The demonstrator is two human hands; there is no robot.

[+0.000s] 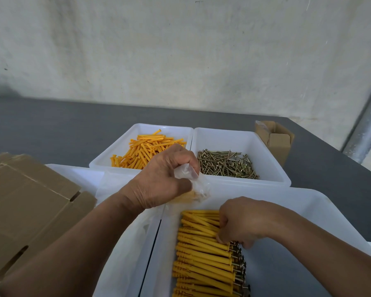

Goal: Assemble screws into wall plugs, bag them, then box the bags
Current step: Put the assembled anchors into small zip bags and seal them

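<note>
My left hand [159, 181] pinches the seemingly limp, slippery bag [199, 185] by its mouth, while my right hand [242, 221] grips light-looking, stiff assembled plugs [201, 260].

Bins [266, 144]: smooth white plastic, semi-gloss. Plugs [146, 151]: matt orange plastic. Screws [227, 163]: shiny brass-tone metal. Bag [186, 172]: clear glossy film. Cartons [30, 202]: matt brown cardboard. Bench [51, 127]: matt grey.

No text, label, brand or number can be read. The flat brown cardboard [30, 200] at the left and the small carton [280, 142] at the far right show plain faces; any fine print there may simply be too small to tell.
</note>
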